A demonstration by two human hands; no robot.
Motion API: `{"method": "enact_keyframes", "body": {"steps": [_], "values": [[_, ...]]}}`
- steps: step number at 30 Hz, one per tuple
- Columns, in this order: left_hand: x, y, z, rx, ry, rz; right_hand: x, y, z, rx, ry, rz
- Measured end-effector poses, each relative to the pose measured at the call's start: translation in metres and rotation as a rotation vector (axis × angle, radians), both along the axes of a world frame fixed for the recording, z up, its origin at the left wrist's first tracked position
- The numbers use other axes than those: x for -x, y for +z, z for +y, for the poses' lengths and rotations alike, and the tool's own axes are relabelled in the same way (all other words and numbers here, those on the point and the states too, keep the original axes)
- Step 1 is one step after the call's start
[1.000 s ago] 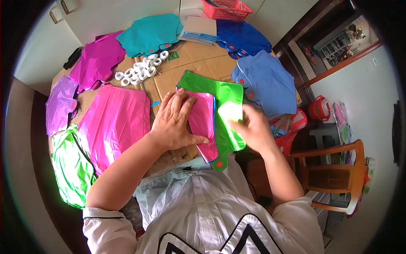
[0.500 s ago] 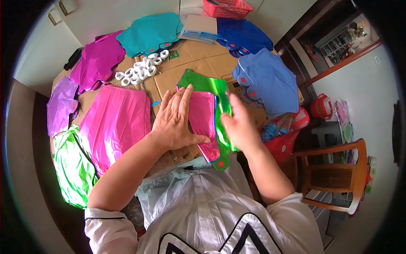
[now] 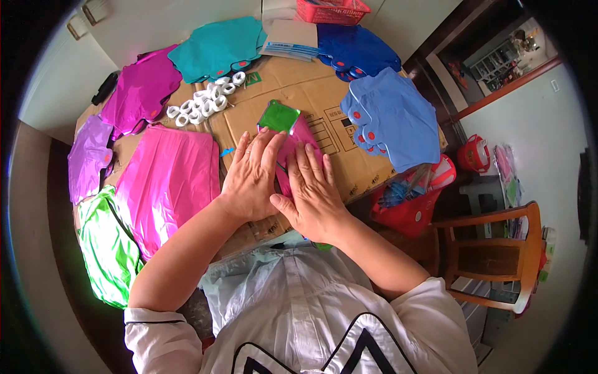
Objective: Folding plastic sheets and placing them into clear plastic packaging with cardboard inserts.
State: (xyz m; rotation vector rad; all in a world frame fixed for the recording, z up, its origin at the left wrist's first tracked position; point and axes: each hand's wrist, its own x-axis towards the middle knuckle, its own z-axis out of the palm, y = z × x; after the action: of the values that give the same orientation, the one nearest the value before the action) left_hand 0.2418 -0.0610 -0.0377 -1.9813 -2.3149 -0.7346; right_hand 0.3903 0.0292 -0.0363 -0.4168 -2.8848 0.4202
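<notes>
Near the frame's centre, the folded pink-and-green foil (image 3: 280,116) was pressed onto the cardboard (image 3: 289,76) by the left hand (image 3: 250,181) and right hand (image 3: 311,202), both spread palm-down, apparently so its layers would be kept from springing open.

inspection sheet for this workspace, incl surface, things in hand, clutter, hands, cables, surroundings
Surface: brown cardboard, printed in places.
Things in hand: shiny green sheet and pink sheet, partly hidden by the hands.
Clutter: white rolls grouped together; teal pile, magenta pile, pink pile, dark blue pile and light blue pile around the edges.
Hands: left hand and right hand lie side by side, fingers extended, on the sheets.
Cables: nothing seen.
Surroundings: wooden chair and red bucket at right.
</notes>
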Motion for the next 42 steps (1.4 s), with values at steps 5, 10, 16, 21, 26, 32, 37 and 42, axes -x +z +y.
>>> {"method": "enact_keyframes", "body": {"steps": [5,10,16,21,26,32,37,42], "values": [[-0.002,0.008,-0.001,-0.12,-0.086,0.105,0.002,0.0,0.001,0.103,0.0,-0.02],[-0.005,0.009,-0.001,-0.098,-0.143,0.033,-0.002,-0.011,0.013,0.199,0.057,0.194],[-0.007,0.014,-0.006,0.006,-0.13,0.043,-0.001,0.026,0.078,0.445,0.192,0.255],[-0.003,0.007,-0.001,0.039,-0.117,0.062,0.012,-0.004,0.081,-0.094,0.22,0.104],[-0.007,0.013,-0.006,0.023,-0.108,0.034,-0.056,0.01,0.017,-0.049,0.088,-0.049],[-0.009,0.012,-0.008,0.037,-0.11,0.036,-0.109,0.022,0.036,0.423,0.452,0.232],[-0.013,0.015,-0.006,0.055,-0.059,-0.006,-0.017,0.041,0.098,0.617,-0.183,-0.075],[-0.013,0.017,-0.009,0.04,-0.055,0.092,0.036,0.032,0.089,0.512,-0.14,-0.275]]}}
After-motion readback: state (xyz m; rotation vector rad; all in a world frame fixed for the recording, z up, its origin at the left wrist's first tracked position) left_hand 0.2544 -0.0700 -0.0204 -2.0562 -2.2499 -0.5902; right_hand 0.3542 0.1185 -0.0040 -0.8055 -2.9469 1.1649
